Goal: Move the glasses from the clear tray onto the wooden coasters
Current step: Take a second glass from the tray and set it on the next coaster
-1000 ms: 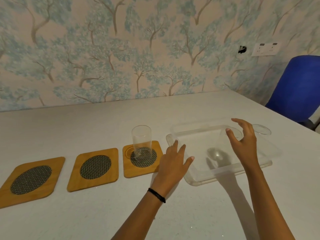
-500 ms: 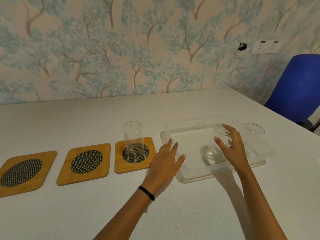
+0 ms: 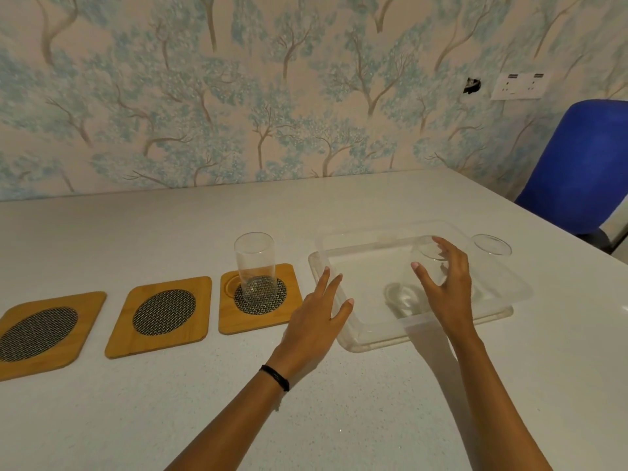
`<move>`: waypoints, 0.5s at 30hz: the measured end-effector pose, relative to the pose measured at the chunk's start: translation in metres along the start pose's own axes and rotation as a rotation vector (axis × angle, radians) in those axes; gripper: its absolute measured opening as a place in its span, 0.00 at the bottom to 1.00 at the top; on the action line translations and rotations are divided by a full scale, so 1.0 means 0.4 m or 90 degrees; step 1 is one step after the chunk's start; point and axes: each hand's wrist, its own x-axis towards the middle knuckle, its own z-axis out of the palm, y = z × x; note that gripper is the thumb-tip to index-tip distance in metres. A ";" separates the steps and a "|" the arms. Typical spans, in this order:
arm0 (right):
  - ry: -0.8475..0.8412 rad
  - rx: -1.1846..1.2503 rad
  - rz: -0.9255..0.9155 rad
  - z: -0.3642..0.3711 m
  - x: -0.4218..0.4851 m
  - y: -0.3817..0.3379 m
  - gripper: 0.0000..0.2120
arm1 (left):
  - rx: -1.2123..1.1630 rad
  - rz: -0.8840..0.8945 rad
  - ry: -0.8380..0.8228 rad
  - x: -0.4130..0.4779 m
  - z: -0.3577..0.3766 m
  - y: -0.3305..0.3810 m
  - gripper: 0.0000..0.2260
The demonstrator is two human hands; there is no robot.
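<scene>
— Since half a second ago, what has moved?

— Only the right hand (image 3: 448, 294): its fingers have curled closer around the glass in the tray (image 3: 426, 266), thumb on the near side and the others over the far rim. Whether they press the glass yet, I cannot tell.

— And the left hand (image 3: 314, 322)?

— Much where it was, fingers spread and released, holding nothing. It lies against the near left corner of the clear tray (image 3: 367, 338), with a black band (image 3: 276, 377) on the wrist.

— Where are the other glasses?

— One glass on the coaster (image 3: 254, 270) stands upright on the right coaster (image 3: 260, 299), a little left of the mesh centre. A third glass (image 3: 492, 244) shows at the tray's far right edge; I can't tell if it is inside.

— The other coasters?

— The middle coaster (image 3: 159, 317) and left coaster (image 3: 40, 334) are bare, side by side on the white table (image 3: 170, 419).

— Any writing?

— None readable. The wall socket (image 3: 518, 86) has dark marks too small to make out. A blue chair (image 3: 577, 168) stands at the right.
</scene>
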 end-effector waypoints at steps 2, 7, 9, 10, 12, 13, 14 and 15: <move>0.033 0.031 -0.002 -0.001 0.000 -0.012 0.24 | -0.001 0.010 0.013 -0.006 -0.002 -0.002 0.25; 0.078 0.084 -0.013 0.002 -0.006 -0.055 0.23 | 0.021 0.039 0.007 -0.023 -0.016 -0.011 0.24; 0.094 0.095 -0.029 0.009 -0.010 -0.076 0.23 | 0.028 0.053 0.003 -0.032 -0.032 -0.023 0.24; 0.100 0.102 -0.035 0.014 -0.012 -0.088 0.23 | 0.040 0.062 0.011 -0.039 -0.041 -0.033 0.24; 0.104 0.116 -0.045 0.025 -0.018 -0.112 0.22 | 0.056 0.071 0.032 -0.059 -0.061 -0.053 0.23; 0.102 0.124 -0.048 0.031 -0.022 -0.125 0.22 | 0.057 0.071 0.042 -0.072 -0.073 -0.064 0.22; 0.097 0.132 -0.052 0.037 -0.026 -0.137 0.21 | 0.058 0.072 0.055 -0.085 -0.085 -0.073 0.20; 0.090 0.140 -0.054 0.045 -0.031 -0.152 0.21 | 0.062 0.077 0.068 -0.099 -0.099 -0.084 0.19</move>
